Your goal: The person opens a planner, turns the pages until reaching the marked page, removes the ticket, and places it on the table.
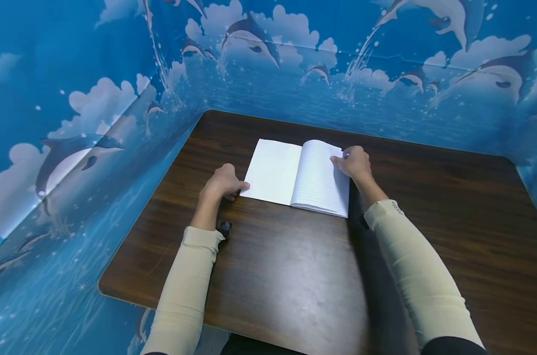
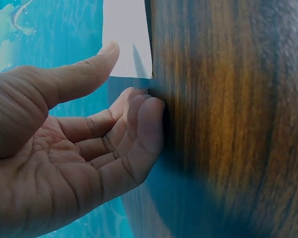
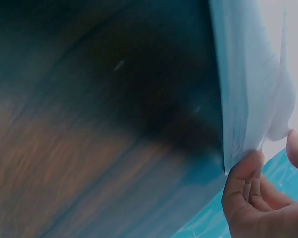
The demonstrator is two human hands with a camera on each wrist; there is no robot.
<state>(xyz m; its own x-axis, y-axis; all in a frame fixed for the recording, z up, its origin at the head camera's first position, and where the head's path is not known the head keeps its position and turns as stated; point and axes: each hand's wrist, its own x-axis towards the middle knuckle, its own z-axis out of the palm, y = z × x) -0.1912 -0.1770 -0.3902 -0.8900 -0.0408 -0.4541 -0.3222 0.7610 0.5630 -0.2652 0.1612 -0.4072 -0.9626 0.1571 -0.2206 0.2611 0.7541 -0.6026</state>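
Observation:
An open notebook (image 1: 275, 170) lies on the dark wooden table, its left page blank and its right page (image 1: 319, 177) lined and bowed upward. My left hand (image 1: 223, 181) is at the notebook's lower left corner. In the left wrist view its thumb (image 2: 109, 52) touches the white page (image 2: 125, 29), while the loosely bent fingers lie below the page edge, by the tabletop. At the right edge my right hand (image 1: 356, 161) pinches the pages between thumb and fingers. Up close in the right wrist view, a page (image 3: 283, 106) bulges beside the thumb (image 3: 297, 148).
The brown wood-grain table (image 1: 428, 236) has rounded corners and extends well to the right of the notebook. Blue sheets with dolphins and clouds (image 1: 268, 84) hang along its back and left sides. A small black object (image 1: 224, 229) shows at the left wrist.

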